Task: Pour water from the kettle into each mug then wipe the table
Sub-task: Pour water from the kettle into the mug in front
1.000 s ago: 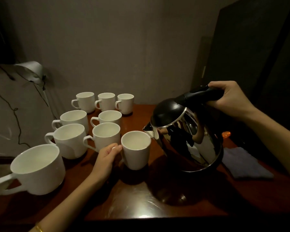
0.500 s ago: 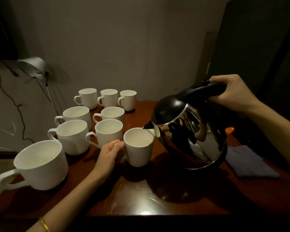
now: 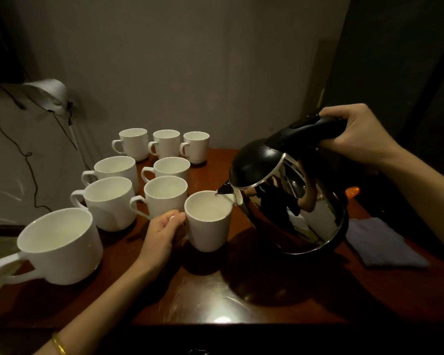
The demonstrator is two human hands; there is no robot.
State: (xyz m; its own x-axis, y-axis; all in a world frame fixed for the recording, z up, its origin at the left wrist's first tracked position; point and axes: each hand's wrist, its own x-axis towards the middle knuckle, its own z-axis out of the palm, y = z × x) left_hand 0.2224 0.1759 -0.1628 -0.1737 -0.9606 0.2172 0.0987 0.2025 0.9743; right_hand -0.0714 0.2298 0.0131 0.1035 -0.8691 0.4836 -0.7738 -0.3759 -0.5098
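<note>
The right hand (image 3: 356, 135) is wrapped around the black handle of the steel kettle (image 3: 290, 198), holding it off the table and tipped down to the left, so its spout sits right over the rim of the nearest mug (image 3: 207, 221). The left hand (image 3: 162, 235) curls at that mug's left side, fingers where the handle would be — the handle itself is hidden. This mug stands near the middle of the dark wooden table (image 3: 215, 298), with a bare glossy stretch between it and the front edge.

To the left it is crowded: 8 more white mugs fill that side, from a back row of 3 (image 3: 164, 143) close to the wall down to a big mug (image 3: 59, 245) whose handle pokes out past the left edge. The mug (image 3: 164, 196) just behind the left hand all but touches its knuckles.

On the right, a folded blue-grey cloth (image 3: 385, 244) lies flat near the kettle's base, and something small and orange (image 3: 352, 192) peeks out behind the kettle. A grey wall closes the back; a lamp (image 3: 50, 94) and trailing cables hang beyond the left side — the room is dim.
</note>
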